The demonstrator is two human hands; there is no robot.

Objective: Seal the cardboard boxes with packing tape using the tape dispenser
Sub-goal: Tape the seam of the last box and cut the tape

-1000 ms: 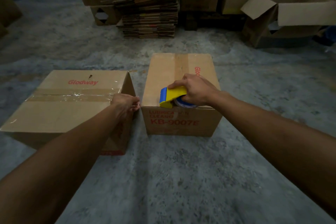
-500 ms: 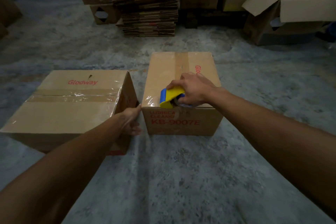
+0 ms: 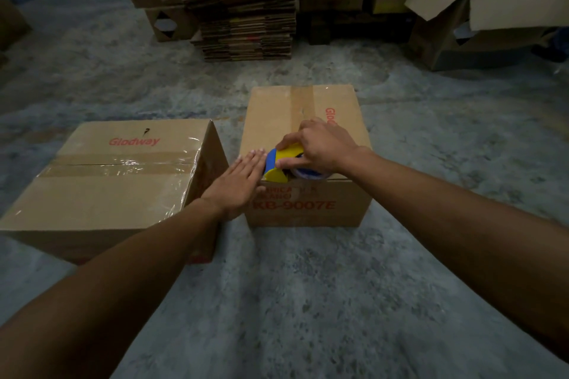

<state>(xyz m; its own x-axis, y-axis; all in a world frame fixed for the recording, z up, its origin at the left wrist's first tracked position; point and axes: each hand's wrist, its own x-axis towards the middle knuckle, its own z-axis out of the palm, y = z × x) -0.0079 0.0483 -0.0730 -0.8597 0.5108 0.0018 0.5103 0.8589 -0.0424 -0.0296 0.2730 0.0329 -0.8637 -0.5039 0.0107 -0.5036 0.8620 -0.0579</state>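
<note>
The yellow-and-blue tape dispenser (image 3: 281, 163) is gripped from above by the right hand (image 3: 320, 144), fingers curled around it, at the near top edge of the smaller box (image 3: 308, 120). Its blue end is pointed left, its long axis along that edge. The left hand (image 3: 238, 181) is laid flat and open on the box's near-left corner, holding nothing. "KB-9007E" is printed on the front. "Glodway" is read on the taped left box (image 3: 107, 175), a narrow gap between the 2. Bare concrete floor (image 3: 292, 301) is seen all around.

Grey concrete floor (image 3: 308, 301) carries 2 cardboard boxes (image 3: 101, 191).
</note>
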